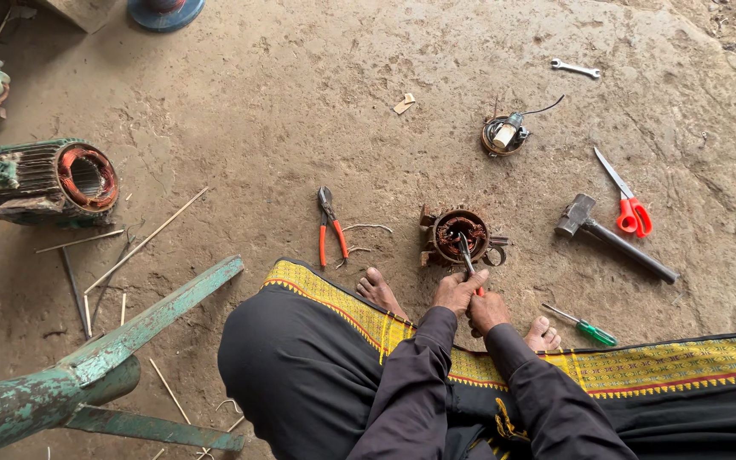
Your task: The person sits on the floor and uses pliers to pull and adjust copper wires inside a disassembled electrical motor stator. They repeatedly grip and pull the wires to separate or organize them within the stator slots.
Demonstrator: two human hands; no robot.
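You are mid-way through stripping copper winding from the small stator point(460, 235) lying before your feet; both your left hand point(459, 291) and right hand point(488, 311) are clenched on the pliers point(468, 256); next, pull steadily.

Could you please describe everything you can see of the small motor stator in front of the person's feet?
The small motor stator is a rusty round metal shell with reddish-brown copper windings inside. It stands on the dirt floor, opening upward. Red-handled pliers, gripped by both the left hand and right hand, reach into its windings.
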